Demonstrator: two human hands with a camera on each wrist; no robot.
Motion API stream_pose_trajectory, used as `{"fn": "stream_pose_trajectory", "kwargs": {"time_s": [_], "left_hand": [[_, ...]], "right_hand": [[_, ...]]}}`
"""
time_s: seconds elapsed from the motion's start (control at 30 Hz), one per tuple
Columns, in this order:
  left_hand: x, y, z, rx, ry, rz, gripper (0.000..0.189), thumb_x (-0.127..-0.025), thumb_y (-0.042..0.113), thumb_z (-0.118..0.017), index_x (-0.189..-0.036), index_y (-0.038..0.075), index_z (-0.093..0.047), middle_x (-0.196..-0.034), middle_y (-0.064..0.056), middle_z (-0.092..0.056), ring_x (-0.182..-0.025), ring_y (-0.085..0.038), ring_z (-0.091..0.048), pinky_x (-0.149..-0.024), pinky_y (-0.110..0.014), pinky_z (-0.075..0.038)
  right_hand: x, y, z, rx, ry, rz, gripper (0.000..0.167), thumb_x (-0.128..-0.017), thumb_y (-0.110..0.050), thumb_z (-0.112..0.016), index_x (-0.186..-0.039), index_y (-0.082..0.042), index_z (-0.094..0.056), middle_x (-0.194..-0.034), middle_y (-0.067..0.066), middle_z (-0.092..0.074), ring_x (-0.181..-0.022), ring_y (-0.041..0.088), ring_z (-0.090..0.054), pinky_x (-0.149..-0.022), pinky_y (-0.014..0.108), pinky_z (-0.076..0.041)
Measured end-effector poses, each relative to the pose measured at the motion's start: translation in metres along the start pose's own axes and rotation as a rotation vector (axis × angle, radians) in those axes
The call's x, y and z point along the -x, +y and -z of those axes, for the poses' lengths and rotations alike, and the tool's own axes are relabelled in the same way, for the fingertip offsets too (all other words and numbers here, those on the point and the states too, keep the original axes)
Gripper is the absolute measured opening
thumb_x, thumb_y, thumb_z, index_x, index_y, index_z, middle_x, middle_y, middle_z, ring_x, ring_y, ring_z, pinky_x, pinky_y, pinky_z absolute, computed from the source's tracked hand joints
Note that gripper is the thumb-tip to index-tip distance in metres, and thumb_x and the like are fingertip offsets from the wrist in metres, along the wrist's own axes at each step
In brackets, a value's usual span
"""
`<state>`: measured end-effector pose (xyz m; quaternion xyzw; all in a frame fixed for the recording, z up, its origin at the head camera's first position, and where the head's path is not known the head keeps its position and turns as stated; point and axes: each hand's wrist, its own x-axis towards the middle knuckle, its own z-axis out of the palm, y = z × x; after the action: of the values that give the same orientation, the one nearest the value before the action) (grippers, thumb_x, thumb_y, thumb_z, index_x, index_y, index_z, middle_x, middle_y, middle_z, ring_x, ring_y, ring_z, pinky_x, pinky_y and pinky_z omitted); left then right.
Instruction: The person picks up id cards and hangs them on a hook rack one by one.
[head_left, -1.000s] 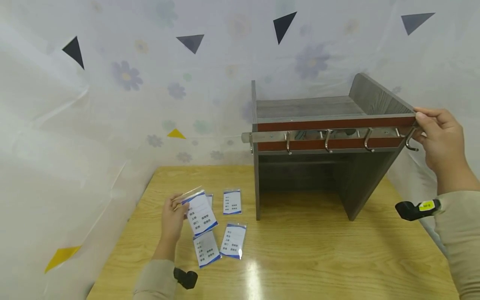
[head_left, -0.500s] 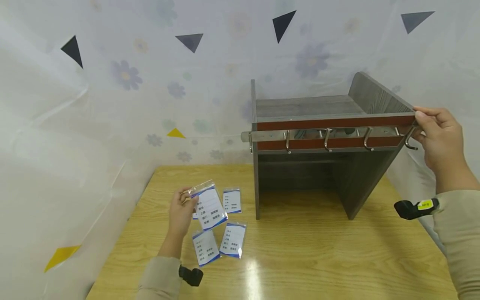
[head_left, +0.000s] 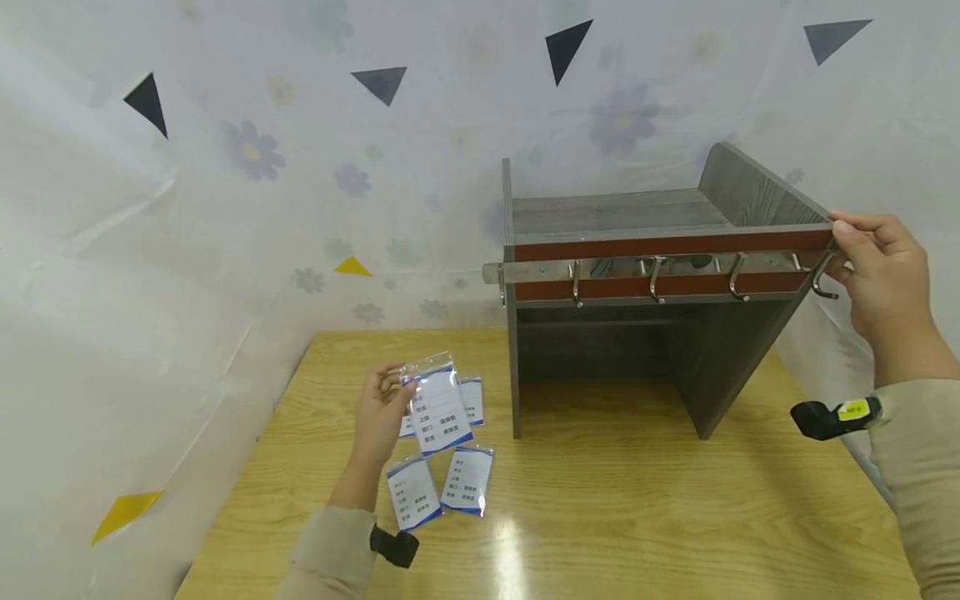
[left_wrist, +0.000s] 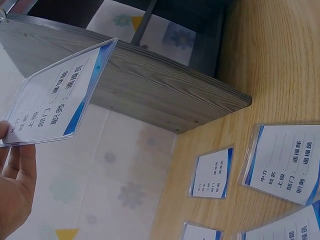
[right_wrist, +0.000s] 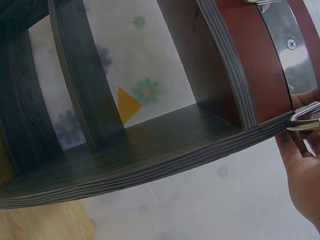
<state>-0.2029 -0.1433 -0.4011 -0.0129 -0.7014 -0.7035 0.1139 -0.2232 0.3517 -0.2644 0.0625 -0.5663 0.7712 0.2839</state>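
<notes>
Between thumb and fingers, my left hand [head_left: 384, 412] pinches the upper left edge of a white and blue ID card in a clear sleeve [head_left: 441, 412]. The left wrist view shows this card [left_wrist: 60, 95] tilted and raised off the table, near the side panel of the grey wooden rack [left_wrist: 150, 92]. My right hand [head_left: 888, 271] grips the front right edge of the rack, beside the end hook [head_left: 823, 279]. A metal hook strip [head_left: 693, 266] runs along the rack's dark red front board [head_left: 547, 250].
More sleeved cards lie on the wooden table [head_left: 600, 517]: one at the front left [head_left: 414, 496], another card [head_left: 468, 482] to its right, and others partly hidden behind the held card. A patterned white curtain [head_left: 300, 208] hangs behind.
My left hand has moved rightward and slightly up with the pinched card, which now covers part of the cards behind. The right hand and the rack have stayed in place.
</notes>
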Motion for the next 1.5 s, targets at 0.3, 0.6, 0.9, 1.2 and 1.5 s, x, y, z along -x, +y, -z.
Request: {"fn": "stream_pose_trajectory", "kwargs": {"time_s": [0.3, 0.6, 0.9, 1.2, 1.5], "left_hand": [[-0.004, 0.012, -0.012, 0.041, -0.047, -0.069, 0.033, -0.080, -0.007, -0.053, -0.111, 0.002, -0.046, -0.090, -0.007, -0.056, -0.066, -0.012, -0.052, -0.056, -0.022, -0.046], [-0.006, 0.026, -0.026, 0.072, -0.128, -0.162, 0.030, -0.081, -0.007, -0.053, -0.109, -0.003, -0.044, -0.085, -0.002, -0.055, -0.065, -0.011, -0.051, -0.056, -0.019, -0.045], [-0.003, 0.038, -0.039, 0.078, -0.187, -0.234, 0.026, -0.082, -0.003, -0.054, -0.106, -0.006, -0.044, -0.084, -0.001, -0.055, -0.067, -0.010, -0.052, -0.056, -0.019, -0.044], [-0.006, 0.052, -0.047, 0.020, -0.218, -0.224, 0.022, -0.083, 0.001, -0.054, -0.103, -0.004, -0.046, -0.085, -0.009, -0.054, -0.063, -0.012, -0.049, -0.056, -0.020, -0.044], [-0.012, 0.067, -0.056, -0.004, -0.250, -0.269, 0.018, -0.084, 0.005, -0.055, -0.099, -0.003, -0.048, -0.079, -0.006, -0.053, -0.063, -0.013, -0.049, -0.056, -0.021, -0.045]], "right_hand": [[0.001, -0.001, -0.002, 0.052, 0.020, 0.006, 0.020, -0.080, -0.010, -0.059, -0.099, -0.003, -0.059, -0.091, 0.003, -0.052, -0.070, 0.008, -0.047, -0.055, 0.012, -0.043], [0.001, 0.001, -0.003, 0.024, 0.020, 0.019, 0.020, -0.080, -0.008, -0.059, -0.099, -0.001, -0.059, -0.088, 0.004, -0.054, -0.066, 0.009, -0.049, -0.054, 0.013, -0.044], [0.001, 0.002, -0.003, -0.018, 0.016, 0.025, 0.020, -0.079, -0.006, -0.060, -0.098, 0.001, -0.060, -0.085, 0.005, -0.054, -0.063, 0.009, -0.050, -0.053, 0.013, -0.045], [-0.001, 0.000, -0.002, 0.003, 0.030, 0.012, 0.020, -0.079, -0.007, -0.060, -0.098, -0.001, -0.060, -0.086, 0.005, -0.053, -0.063, 0.009, -0.049, -0.054, 0.013, -0.045], [0.001, -0.001, -0.002, 0.025, 0.037, 0.003, 0.020, -0.080, -0.008, -0.060, -0.098, -0.002, -0.060, -0.089, 0.004, -0.052, -0.064, 0.008, -0.049, -0.054, 0.012, -0.044]]}}
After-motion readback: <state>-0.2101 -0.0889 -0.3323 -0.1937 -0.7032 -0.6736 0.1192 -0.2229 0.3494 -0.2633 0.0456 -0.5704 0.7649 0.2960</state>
